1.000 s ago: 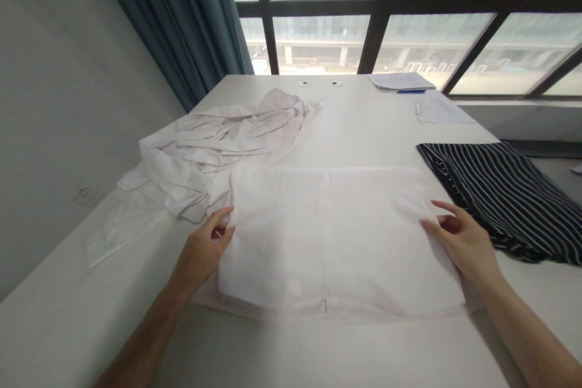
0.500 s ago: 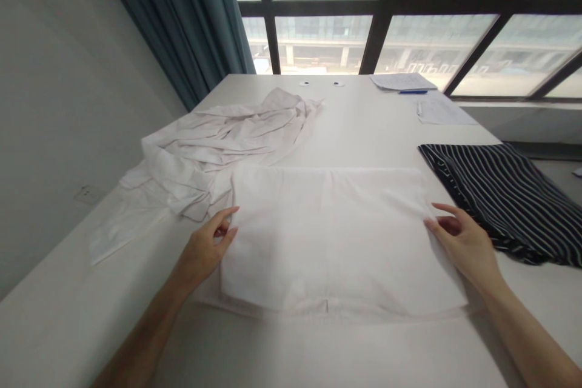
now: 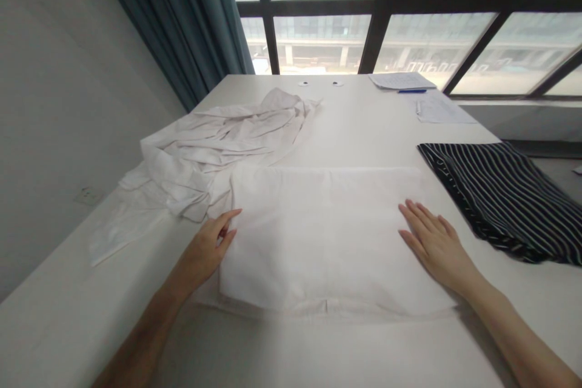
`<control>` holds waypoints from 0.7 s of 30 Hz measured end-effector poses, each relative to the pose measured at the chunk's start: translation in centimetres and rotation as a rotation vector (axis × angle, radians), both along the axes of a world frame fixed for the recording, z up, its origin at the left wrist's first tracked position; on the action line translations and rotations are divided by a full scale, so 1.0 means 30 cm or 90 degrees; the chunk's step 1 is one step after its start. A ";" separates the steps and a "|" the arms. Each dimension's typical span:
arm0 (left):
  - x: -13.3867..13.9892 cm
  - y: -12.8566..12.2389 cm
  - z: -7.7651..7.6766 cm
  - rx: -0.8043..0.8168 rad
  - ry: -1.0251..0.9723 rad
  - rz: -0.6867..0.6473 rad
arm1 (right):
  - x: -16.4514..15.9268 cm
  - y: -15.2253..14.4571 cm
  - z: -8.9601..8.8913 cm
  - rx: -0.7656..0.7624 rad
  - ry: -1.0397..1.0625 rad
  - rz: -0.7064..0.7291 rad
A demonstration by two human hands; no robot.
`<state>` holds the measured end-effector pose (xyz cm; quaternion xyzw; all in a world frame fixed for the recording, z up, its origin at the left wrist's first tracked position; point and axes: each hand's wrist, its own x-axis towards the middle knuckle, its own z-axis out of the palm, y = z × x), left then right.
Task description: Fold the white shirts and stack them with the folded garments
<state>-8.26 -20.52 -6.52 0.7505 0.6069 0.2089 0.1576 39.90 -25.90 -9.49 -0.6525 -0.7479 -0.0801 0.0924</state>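
A folded white garment (image 3: 313, 236) lies flat in front of me, its layers overlapping along the near edge; the cut is too hidden by folding to tell. At its left edge rests my left hand (image 3: 207, 251), index finger and thumb spread apart, the other fingers curled beneath. My right hand (image 3: 436, 245) lies palm down with fingers stretched out on the right part of the garment. Just beyond the left hand is a crumpled heap of pale cloth (image 3: 231, 133), touching or nearly touching the folded garment.
To the right lies a black-and-white striped cloth (image 3: 504, 194). Papers (image 3: 402, 80) and a blue pen (image 3: 411, 91) are at the far right of the white table (image 3: 359, 127). A clear plastic bag (image 3: 122, 224) sits at the left. Behind are a blue curtain (image 3: 182, 18) and windows.
My right hand has moved inward from the garment's right edge and flattened onto its top, drawing that edge in slightly. My left hand has barely moved.
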 end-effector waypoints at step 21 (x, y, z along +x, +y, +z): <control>0.220 -0.116 -0.031 0.161 0.261 -0.277 | -0.201 -0.056 0.032 -0.039 0.052 0.160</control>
